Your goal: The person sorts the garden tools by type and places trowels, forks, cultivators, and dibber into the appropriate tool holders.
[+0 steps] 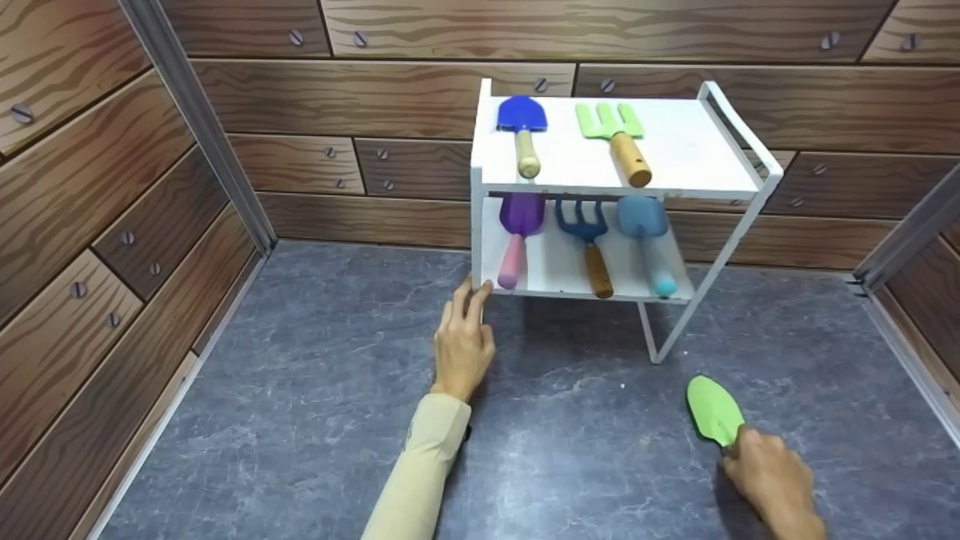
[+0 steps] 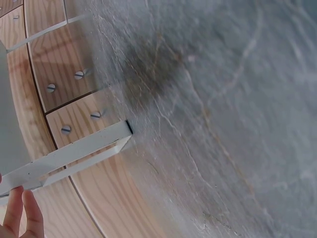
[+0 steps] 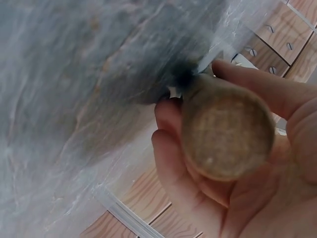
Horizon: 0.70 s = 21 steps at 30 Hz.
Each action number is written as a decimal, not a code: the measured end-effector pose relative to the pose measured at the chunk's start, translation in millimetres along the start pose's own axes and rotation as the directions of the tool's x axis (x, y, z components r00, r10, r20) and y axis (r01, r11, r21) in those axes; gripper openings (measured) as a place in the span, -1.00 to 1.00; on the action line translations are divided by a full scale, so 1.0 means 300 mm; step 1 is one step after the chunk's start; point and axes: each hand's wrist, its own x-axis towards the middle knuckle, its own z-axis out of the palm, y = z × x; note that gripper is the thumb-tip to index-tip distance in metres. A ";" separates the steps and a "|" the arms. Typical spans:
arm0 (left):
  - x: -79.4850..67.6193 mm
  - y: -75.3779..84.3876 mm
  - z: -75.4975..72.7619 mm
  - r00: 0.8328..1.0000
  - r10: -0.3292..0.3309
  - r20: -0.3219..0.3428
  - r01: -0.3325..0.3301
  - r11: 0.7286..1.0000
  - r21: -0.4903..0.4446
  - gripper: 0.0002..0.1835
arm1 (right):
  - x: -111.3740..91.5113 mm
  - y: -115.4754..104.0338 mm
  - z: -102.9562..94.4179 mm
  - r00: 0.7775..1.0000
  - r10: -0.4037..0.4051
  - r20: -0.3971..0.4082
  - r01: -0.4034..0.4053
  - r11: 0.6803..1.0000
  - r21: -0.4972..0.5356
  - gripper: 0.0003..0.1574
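Observation:
In the right hand (image 1: 772,472) is a hand trowel with a light green blade (image 1: 713,409); its round wooden handle (image 3: 228,134) lies within the curled fingers. The blade points toward the rack, low over the floor. My left hand (image 1: 463,349) reaches up to the white two-tier rack (image 1: 675,142), its straight fingers touching the front left leg near the lower shelf. Seen from the left wrist, two fingertips (image 2: 32,210) rest against the white frame (image 2: 74,153). A blue-bladed shovel (image 1: 523,116) and a green hand fork (image 1: 628,150) lie on the top shelf.
The lower shelf bears a purple trowel (image 1: 521,217) with a pink handle, a dark blue hand fork (image 1: 585,229) and a light blue trowel (image 1: 643,219). Wood-patterned walls (image 1: 375,97) enclose the grey marbled floor (image 1: 322,360) at the back and sides.

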 end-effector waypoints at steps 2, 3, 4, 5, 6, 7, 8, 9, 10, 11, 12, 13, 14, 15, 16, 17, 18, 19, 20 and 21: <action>0.000 -0.001 0.000 1.000 0.000 0.004 0.000 1.000 0.001 -0.30 | 0.002 0.000 -0.001 1.000 0.002 0.002 -0.002 1.000 -0.003 -0.79; 0.000 -0.002 0.000 1.000 0.000 0.004 0.000 1.000 0.001 -0.30 | 0.002 0.000 0.000 1.000 -0.001 -0.001 0.001 1.000 -0.002 -0.77; 0.000 -0.002 -0.001 1.000 -0.001 0.004 0.001 1.000 0.000 -0.30 | 0.004 -0.001 0.000 1.000 -0.006 -0.006 0.006 1.000 -0.002 -0.75; 0.001 -0.002 -0.001 1.000 -0.001 0.001 0.001 1.000 0.001 -0.30 | 0.005 -0.003 0.001 1.000 -0.011 -0.015 0.011 1.000 0.000 -0.73; 0.002 -0.002 -0.002 1.000 -0.001 -0.002 0.001 1.000 0.002 -0.31 | 0.007 -0.007 0.001 1.000 -0.014 -0.024 0.014 1.000 0.003 -0.71; 0.002 -0.002 -0.003 1.000 -0.001 -0.004 0.001 1.000 0.003 -0.31 | 0.008 -0.009 0.001 0.999 -0.017 -0.032 0.017 1.000 0.006 -0.70; 0.003 -0.002 -0.003 1.000 -0.001 -0.006 0.001 1.000 0.003 -0.31 | 0.008 -0.014 0.001 0.999 -0.016 -0.042 0.016 1.000 0.010 -0.68; 0.004 -0.002 -0.003 1.000 0.000 -0.008 0.000 1.000 0.004 -0.31 | 0.010 -0.018 0.002 0.999 -0.016 -0.049 0.017 1.000 0.012 -0.66; 0.004 -0.002 -0.003 1.000 0.000 -0.008 0.000 1.000 0.004 -0.31 | 0.011 -0.022 0.002 0.998 -0.014 -0.054 0.015 1.000 0.015 -0.65; 0.004 -0.002 -0.003 1.000 0.001 -0.007 -0.001 1.000 0.004 -0.31 | 0.011 -0.026 0.003 0.998 -0.008 -0.056 0.009 1.000 0.019 -0.66; 0.004 -0.002 -0.003 1.000 0.001 -0.003 -0.001 1.000 0.002 -0.31 | 0.012 -0.027 0.003 0.999 -0.002 -0.049 0.003 1.000 0.020 -0.65; 0.004 -0.002 -0.003 1.000 0.001 0.001 -0.001 1.000 0.002 -0.31 | 0.013 -0.029 0.003 0.999 0.003 -0.044 -0.002 1.000 0.021 -0.64; 0.003 -0.002 -0.002 1.000 0.001 0.003 -0.001 1.000 0.002 -0.31 | 0.013 -0.031 0.003 0.999 0.009 -0.038 -0.008 1.000 0.022 -0.64; 0.003 -0.002 -0.002 1.000 0.000 0.003 0.000 1.000 0.001 -0.30 | 0.014 -0.032 0.003 0.999 0.014 -0.032 -0.013 1.000 0.024 -0.64; 0.002 -0.001 -0.003 1.000 -0.001 0.004 0.001 1.000 0.001 -0.30 | 0.015 -0.033 0.004 0.999 0.017 -0.029 -0.017 1.000 0.026 -0.64; 0.002 -0.001 -0.003 1.000 -0.002 0.004 0.002 1.000 0.001 -0.30 | 0.015 -0.034 0.005 0.999 0.020 -0.026 -0.019 0.999 0.028 -0.64; 0.002 -0.001 -0.002 1.000 -0.002 0.003 0.002 1.000 0.000 -0.31 | 0.016 -0.034 0.005 1.000 0.022 -0.023 -0.021 0.999 0.029 -0.62; 0.001 -0.001 -0.002 1.000 -0.002 0.003 0.002 1.000 0.000 -0.31 | 0.015 -0.033 0.006 1.000 0.022 -0.022 -0.022 0.999 0.028 -0.61; 0.001 -0.001 -0.001 1.000 -0.001 0.003 0.001 1.000 -0.001 -0.31 | 0.014 -0.033 0.006 0.999 0.023 -0.026 -0.022 0.999 0.030 -0.61; 0.001 -0.001 -0.001 1.000 0.001 0.003 -0.001 1.000 -0.001 -0.32 | 0.014 -0.033 0.006 0.999 0.023 -0.030 -0.022 0.999 0.029 -0.61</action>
